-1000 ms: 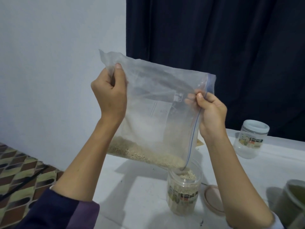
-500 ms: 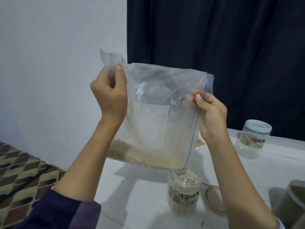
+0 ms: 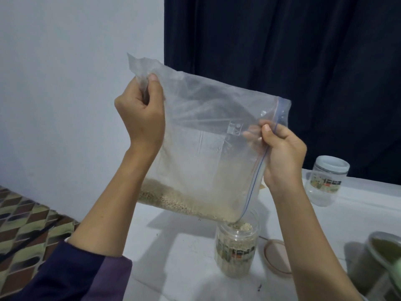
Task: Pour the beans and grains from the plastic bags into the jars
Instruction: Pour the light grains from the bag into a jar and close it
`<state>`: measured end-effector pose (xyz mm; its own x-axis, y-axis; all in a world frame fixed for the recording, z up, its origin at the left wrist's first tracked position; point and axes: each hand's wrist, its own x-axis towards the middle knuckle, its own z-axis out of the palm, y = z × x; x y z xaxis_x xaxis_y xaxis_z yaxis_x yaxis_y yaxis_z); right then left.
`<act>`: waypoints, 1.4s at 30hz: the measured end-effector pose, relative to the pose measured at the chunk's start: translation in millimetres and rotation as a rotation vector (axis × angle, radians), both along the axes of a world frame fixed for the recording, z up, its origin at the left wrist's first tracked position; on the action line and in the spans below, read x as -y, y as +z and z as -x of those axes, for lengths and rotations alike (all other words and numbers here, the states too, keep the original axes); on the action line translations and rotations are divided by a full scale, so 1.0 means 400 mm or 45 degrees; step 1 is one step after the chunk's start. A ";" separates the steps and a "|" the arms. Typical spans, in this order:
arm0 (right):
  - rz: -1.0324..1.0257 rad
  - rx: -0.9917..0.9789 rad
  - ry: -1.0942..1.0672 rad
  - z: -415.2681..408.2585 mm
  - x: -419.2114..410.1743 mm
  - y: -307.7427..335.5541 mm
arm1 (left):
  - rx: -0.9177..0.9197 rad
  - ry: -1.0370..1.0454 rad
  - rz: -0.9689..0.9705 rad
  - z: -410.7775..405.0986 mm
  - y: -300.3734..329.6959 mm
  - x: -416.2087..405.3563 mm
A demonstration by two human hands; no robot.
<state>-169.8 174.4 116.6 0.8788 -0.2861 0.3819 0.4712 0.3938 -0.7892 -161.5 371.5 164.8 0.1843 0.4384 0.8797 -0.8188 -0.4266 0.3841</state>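
Mid-frame, clear zip-seal plastic bag of pale grains tipped over open clear labelled jar, pinched by left hand and right hand, fingers curled on plastic.

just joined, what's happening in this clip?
A person is tipping a clear zip bag of pale grains into an open jar on the white table. The left hand pinches the raised corner; the right hand holds the zip edge, whose low corner sits at the jar's mouth. The jar looks almost full. Its lid lies beside it; a closed jar stands behind.
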 end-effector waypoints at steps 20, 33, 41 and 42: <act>-0.045 0.027 0.042 0.011 0.018 0.002 | -0.012 0.101 -0.020 0.010 0.018 0.012; 0.039 0.038 0.066 0.011 0.001 0.021 | 0.005 0.125 0.043 0.009 0.004 -0.017; 0.125 0.022 0.104 -0.006 -0.022 0.030 | 0.018 0.159 0.069 0.009 -0.007 -0.036; 0.113 0.020 0.108 -0.008 -0.023 0.029 | 0.018 0.158 0.067 0.007 -0.009 -0.037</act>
